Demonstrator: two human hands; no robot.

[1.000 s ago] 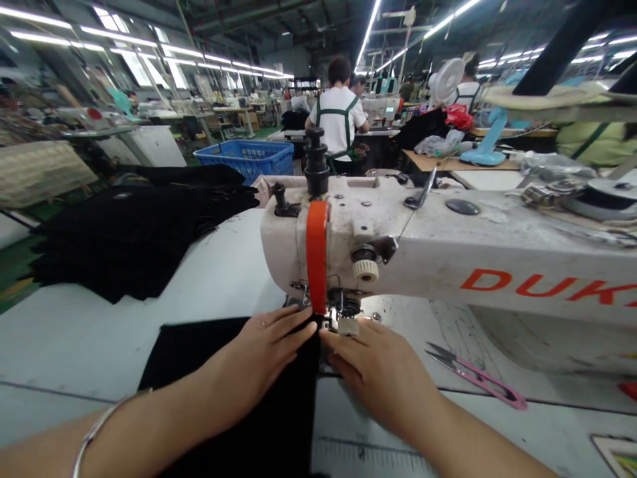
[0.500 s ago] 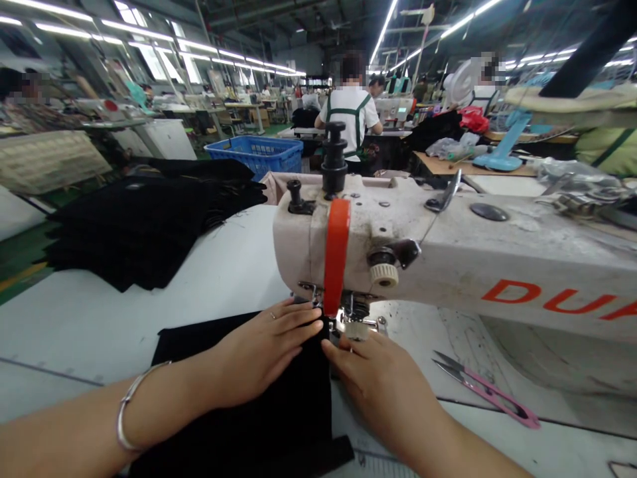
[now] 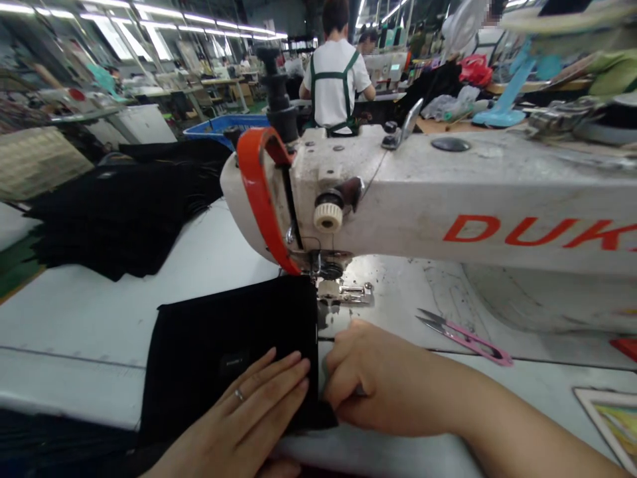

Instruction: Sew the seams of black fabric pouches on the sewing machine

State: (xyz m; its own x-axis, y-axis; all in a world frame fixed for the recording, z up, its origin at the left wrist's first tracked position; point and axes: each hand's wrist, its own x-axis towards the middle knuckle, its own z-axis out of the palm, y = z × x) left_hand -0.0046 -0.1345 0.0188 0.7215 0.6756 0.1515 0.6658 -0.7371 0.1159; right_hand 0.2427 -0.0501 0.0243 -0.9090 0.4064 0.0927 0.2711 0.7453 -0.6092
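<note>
PLACE: sewing workshop — sewing machine [image 3: 408, 199] up front | stacked black cloth [image 3: 119, 206] | tube lights [image 3: 154, 11] | worker [image 3: 332, 83] beyond

On the worktop [image 3: 209, 245], toward the right, lies a pair of thread snips [image 3: 472, 338] with pink handles, the blades pointing to the upper left. Nearer the lower right corner is a framed colour picture [image 3: 617, 428], cut off by the edge of view, and a small red object [image 3: 626, 346], only partly visible, sits above it. Further off, a blue plastic basket [image 3: 213, 125] stands left of a co-worker [image 3: 334, 86] seen from behind, wearing a white shirt with green straps. To the right are a bright red plastic bag [image 3: 475, 70] and a light-blue stand [image 3: 501, 117] with a round base. Fluorescent lights [image 3: 154, 11] run overhead.
</note>
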